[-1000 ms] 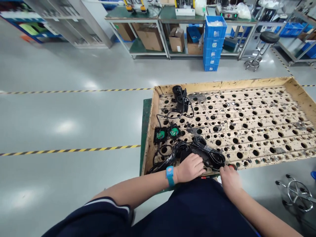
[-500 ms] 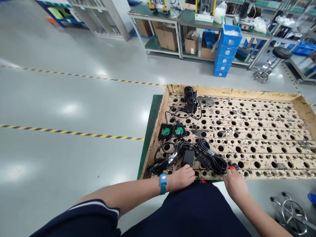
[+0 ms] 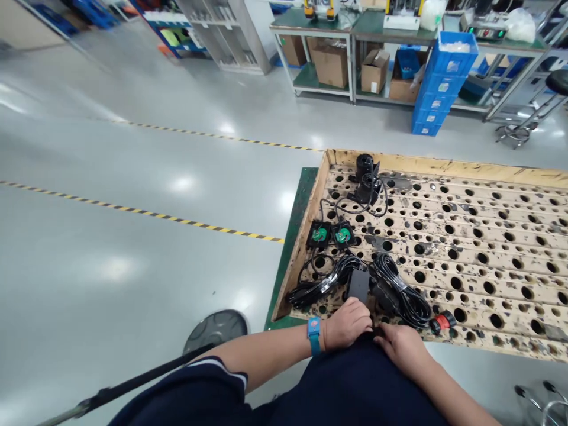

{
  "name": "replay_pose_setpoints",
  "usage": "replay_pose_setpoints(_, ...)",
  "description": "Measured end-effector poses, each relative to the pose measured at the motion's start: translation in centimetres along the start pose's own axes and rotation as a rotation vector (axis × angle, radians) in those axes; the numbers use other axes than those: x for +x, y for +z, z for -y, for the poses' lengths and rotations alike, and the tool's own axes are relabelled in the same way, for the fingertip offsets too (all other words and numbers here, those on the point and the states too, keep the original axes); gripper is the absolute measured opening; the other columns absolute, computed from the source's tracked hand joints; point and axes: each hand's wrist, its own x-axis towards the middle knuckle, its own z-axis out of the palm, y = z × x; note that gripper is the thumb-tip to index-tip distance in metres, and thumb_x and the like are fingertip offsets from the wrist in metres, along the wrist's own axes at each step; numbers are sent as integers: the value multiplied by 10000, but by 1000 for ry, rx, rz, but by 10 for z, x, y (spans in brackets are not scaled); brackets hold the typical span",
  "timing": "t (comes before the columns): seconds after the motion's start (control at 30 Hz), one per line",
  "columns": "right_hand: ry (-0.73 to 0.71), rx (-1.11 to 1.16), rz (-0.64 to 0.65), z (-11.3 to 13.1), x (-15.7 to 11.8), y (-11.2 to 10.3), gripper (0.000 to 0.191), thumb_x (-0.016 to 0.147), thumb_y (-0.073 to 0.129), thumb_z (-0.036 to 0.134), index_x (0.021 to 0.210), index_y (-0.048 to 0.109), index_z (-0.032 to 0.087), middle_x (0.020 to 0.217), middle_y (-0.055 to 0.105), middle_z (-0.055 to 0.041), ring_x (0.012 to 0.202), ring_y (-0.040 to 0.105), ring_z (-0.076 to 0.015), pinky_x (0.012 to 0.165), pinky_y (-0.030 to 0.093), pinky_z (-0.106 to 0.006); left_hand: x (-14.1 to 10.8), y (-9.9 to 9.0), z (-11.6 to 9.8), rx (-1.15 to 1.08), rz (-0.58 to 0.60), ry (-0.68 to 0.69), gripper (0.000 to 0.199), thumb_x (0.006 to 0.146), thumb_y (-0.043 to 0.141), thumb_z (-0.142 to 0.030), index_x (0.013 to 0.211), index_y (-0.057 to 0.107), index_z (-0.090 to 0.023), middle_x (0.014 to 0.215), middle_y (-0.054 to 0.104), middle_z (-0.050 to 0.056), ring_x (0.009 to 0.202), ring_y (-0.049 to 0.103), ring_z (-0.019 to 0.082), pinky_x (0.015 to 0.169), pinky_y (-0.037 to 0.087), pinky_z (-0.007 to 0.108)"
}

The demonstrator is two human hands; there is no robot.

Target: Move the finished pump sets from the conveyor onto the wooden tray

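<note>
our left hand (image 3: 348, 324) and right hand (image 3: 403, 349), grips unclear to us, are at the holed tan wooden tray (image 3: 444, 164); beyond it stand blue plastic crates (image 3: 444, 86).

This is a factory workshop: striped tape (image 3: 153, 215) crosses the floor (image 3: 133, 160), and machines (image 3: 402, 21) stand on benches (image 3: 290, 22). Wired circuit boards (image 3: 343, 235) lie near the left edge of the tray (image 3: 444, 165).

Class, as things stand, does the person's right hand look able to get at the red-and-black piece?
Probably yes: the right hand is close by, and nothing visible covers the red-and-black piece; the coiled black cable lies beside it, leaving its top free.
</note>
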Motion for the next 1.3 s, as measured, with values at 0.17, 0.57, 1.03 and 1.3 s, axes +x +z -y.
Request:
replay_pose_setpoints(0.17, 80, -387, -20, 24, 3, -7, 223, 1001, 474, 141, 1049, 692, 140, 849, 723, -141, 756, 728, -290, 599, 494, -299, -9, -5, -11, 15, -25, -98, 174, 1017, 488, -273, 947, 627, -195, 926, 684, 59, 910, 580, 181, 868, 418, 372)
replay_pose_setpoints(0.57, 121, -128, 8, 43, 44, -15, 431, 975, 642, 322, 1304, 590, 49, 1045, 735, -211, 1001, 721, -334, 847, 542, -374, -30, -59, 27, 444, 181, -833, 544, 919, 518, -142, 1448, 434, -52, 1122, 642, 202, 1038, 613, 319, 850, 541, 455)
replay_pose_setpoints(1.03, 184, 550, -43, 96, 124, -8, 400, 990, 548, 550, 835, 573, 181, 764, 703, -130, 620, 689, -249, 551, 495, -305, -44, -58, -3, 490, 3, -1186, 389, 976, 563, -210, 1342, 547, -77, 1075, 627, 130, 1000, 628, 263, 784, 586, 336)
replay_pose_setpoints(1.3, 197, 707, 101, 104, 158, -5, 378, 1040, 456, 461, 763, 497, 208, 607, 641, -47, 425, 584, -167, 373, 358, -238, -48, -52, 4, 534, -37, -1220, 436, 992, 481, -154, 1415, 548, -73, 1108, 654, 149, 1036, 628, 277, 912, 548, 417)
